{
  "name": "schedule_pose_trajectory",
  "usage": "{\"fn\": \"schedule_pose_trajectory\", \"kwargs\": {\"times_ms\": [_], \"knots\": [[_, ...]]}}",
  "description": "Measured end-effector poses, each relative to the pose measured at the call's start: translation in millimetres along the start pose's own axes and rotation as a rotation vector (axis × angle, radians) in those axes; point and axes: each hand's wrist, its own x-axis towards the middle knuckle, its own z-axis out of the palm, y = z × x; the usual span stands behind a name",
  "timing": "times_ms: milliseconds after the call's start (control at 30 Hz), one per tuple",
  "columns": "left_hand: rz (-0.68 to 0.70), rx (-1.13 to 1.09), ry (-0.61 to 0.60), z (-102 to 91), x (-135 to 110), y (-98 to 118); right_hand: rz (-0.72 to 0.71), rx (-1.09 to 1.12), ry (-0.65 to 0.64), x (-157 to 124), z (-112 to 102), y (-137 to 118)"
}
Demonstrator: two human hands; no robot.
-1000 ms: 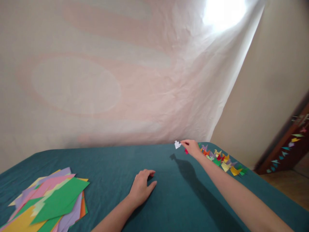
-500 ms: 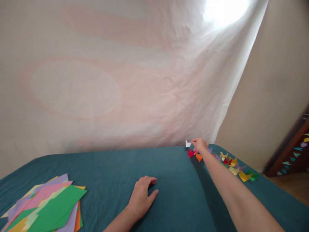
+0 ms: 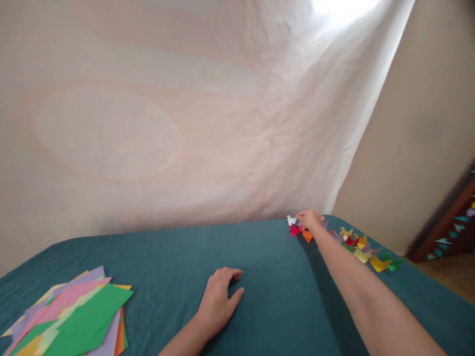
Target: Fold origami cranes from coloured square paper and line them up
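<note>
At the far right of the table, my right hand (image 3: 310, 219) reaches out with its fingers pinched at the tail side of a small white paper crane (image 3: 291, 221). The crane stands upright beside a red paper crane (image 3: 294, 230). An orange paper crane (image 3: 308, 236) and a partly covered pink one (image 3: 301, 225) lie just below the hand. My left hand (image 3: 219, 300) rests on the cloth near the middle front, thumb and fingers apart, holding nothing.
Several coloured paper cranes (image 3: 361, 255) line the right edge of the table. A stack of coloured paper sheets (image 3: 87, 316) lies at the front left. Dark green cloth (image 3: 163, 277) covers the table, and a pale curtain (image 3: 208, 148) hangs behind it.
The white crane has come down onto the table beside the red one, my right hand lowering with it. My left hand has stayed in place. The view has shifted slightly.
</note>
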Motion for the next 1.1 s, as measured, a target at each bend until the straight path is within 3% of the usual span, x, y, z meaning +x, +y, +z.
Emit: {"fn": "schedule_pose_trajectory", "kwargs": {"times_ms": [233,433,533,600,667,733,800,900,1100], "knots": [[-0.01,0.003,-0.01,-1.3,0,2,-0.046,0.092,0.118,-9,-16,-5],[0.008,0.014,-0.002,0.4,-1,0,-0.282,0.249,0.298,-43,-38,-44],[0.007,0.019,0.003,3.6,-4,0,-0.497,0.337,0.214,-93,-33,-67],[0.003,0.02,0.013,6.4,-7,0,-0.671,0.409,0.093,-139,-24,-79],[0.003,0.007,0.039,8.9,-9,-2,-0.846,0.594,-0.148,-190,-15,-86],[-0.004,-0.008,0.062,10.5,-9,-4,-0.894,0.715,-0.372,-236,-8,-88],[-0.015,-0.022,0.079,11.3,-10,-6,-0.917,0.79,-0.493,-272,-4,-89],[-0.015,-0.035,0.084,11.9,-11,-7,-0.901,0.845,-0.529,-301,3,-88],[0.078,0.023,0.004,2.9,-11,-8,-0.954,0.826,-0.462,-309,4,-87]]}}
